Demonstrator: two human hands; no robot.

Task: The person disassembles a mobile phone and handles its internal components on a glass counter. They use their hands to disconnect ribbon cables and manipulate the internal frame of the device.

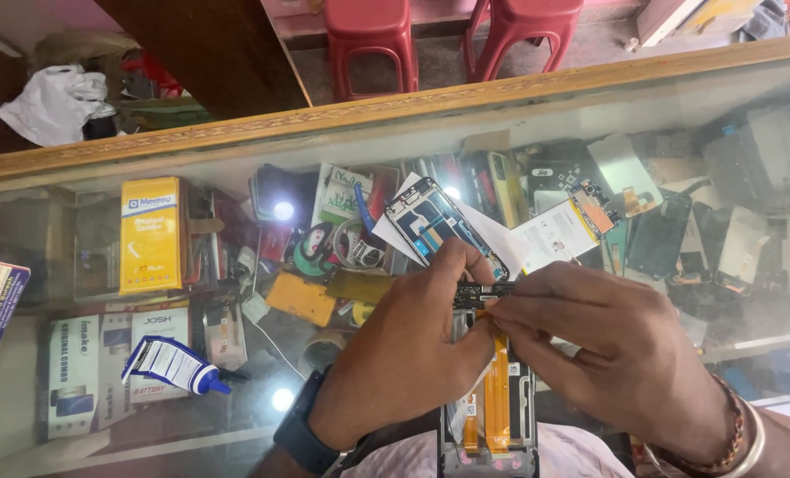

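Note:
An opened phone frame (pixel 488 425) lies at the near edge of the glass counter, with orange flex ribbons (pixel 498 389) running down its middle. At its top end is a small dark circuit board (pixel 484 291). My left hand (pixel 404 354), with a dark watch on the wrist, pinches the board from the left. From the right, my right hand (pixel 616 345), with bangles and a bead bracelet, grips the same board with its fingertips. Just beyond, a second phone frame (pixel 430 221) with blue insides rests on white paper (pixel 501 235).
A white and blue glue tube (pixel 174 365) lies on the glass at the left. Under the glass counter top (pixel 103 425) sit boxes, a yellow package (pixel 151 234), tape rolls and phone parts. Beyond the wooden counter edge (pixel 324 115) stand red stools (pixel 368 35).

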